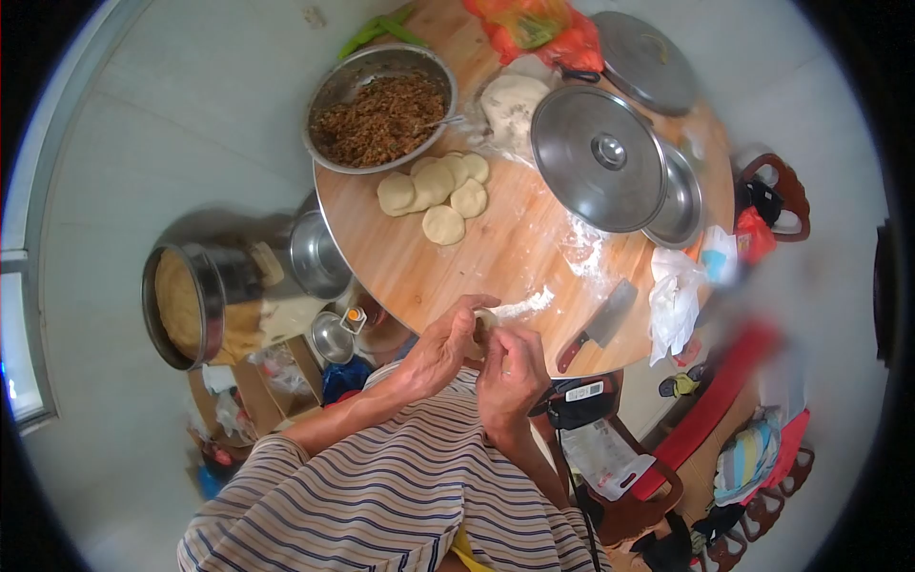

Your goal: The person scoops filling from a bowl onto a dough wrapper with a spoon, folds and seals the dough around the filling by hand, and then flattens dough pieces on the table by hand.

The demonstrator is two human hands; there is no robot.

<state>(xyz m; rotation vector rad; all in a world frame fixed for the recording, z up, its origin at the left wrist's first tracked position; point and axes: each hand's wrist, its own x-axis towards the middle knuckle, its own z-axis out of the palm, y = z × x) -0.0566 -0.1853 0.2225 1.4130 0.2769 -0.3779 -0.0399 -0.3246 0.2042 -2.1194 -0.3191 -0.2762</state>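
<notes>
Left hand (444, 345) and right hand (515, 370) grip a part-hidden dough piece (484, 325), presumably steadying it from both sides.

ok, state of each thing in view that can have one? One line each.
Filling bowl: uncovered, filled
Dough rounds: flattened, some overlapping
Dough lump: undivided
Large lid: knob up
Metal basin: partly covered by lid
Cleaver: lying flat, blade bare
Dark-rimmed pot: uncovered, contents unclear
Flour: scattered
Left hand: closed on dough piece
Right hand: pinching same piece
Dough piece: partly hidden, shape unclear
</notes>
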